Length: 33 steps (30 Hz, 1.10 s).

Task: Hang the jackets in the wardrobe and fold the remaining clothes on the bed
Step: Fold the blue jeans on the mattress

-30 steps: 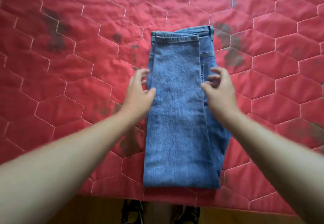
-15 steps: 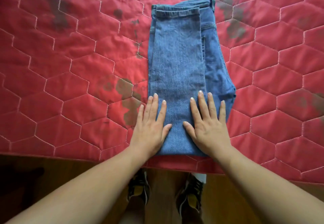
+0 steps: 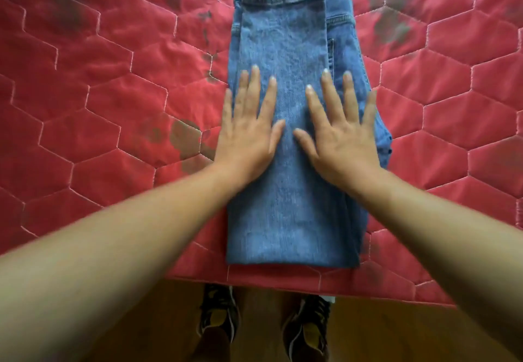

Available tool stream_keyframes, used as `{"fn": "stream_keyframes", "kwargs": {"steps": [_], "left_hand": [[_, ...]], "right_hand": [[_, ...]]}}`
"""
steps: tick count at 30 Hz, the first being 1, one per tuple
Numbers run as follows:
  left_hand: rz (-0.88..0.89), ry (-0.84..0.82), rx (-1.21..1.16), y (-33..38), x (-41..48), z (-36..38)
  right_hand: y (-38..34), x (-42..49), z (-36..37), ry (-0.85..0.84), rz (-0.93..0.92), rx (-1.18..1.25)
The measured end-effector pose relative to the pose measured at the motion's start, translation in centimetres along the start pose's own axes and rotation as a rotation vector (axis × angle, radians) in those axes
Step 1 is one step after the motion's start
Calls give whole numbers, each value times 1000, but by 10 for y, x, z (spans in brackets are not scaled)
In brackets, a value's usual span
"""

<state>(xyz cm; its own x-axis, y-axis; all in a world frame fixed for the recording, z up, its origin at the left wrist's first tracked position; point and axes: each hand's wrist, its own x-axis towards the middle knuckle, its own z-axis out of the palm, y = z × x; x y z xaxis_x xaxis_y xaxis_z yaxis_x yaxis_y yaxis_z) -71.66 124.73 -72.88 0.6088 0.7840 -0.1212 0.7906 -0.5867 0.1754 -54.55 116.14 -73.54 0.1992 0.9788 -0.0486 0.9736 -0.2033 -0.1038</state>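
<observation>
Both hands lie flat on the folded jeans [image 3: 285, 191] at the centre of the frame. The left hand [image 3: 246, 138] has its fingers [image 3: 254, 89] straight and slightly spread, palm down on the denim near its left edge. The right hand [image 3: 339, 138] does the same, fingers fanned wider toward the right edge. Neither grips anything. The jeans rest on the red quilted bed [image 3: 99, 106], reaching its near edge, waistband at upper centre. No writing is legible. Shoes [image 3: 218, 316] show at the bottom.

Single head-worn view, steeply downward, close over bed [image 3: 99, 106] edge, floor [image 3: 141, 333] below
</observation>
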Motion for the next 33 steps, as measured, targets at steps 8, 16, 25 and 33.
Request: {"fn": "stream_keyframes", "kwargs": {"steps": [8, 16, 25, 33], "left_hand": [[-21, -80, 74, -11, 46, -11], [3, -13, 118, -35, 149, -13], [-24, -194, 54, -28, 142, -39], [92, -175, 7, -14, -79, 12]], "right_hand": [[16, 43, -9, -125, 47, 29], [29, 163, -3, -47, -6, -65], [25, 150, -30, -218, -7, -5], [18, -99, 9, -171, -120, 3]]}}
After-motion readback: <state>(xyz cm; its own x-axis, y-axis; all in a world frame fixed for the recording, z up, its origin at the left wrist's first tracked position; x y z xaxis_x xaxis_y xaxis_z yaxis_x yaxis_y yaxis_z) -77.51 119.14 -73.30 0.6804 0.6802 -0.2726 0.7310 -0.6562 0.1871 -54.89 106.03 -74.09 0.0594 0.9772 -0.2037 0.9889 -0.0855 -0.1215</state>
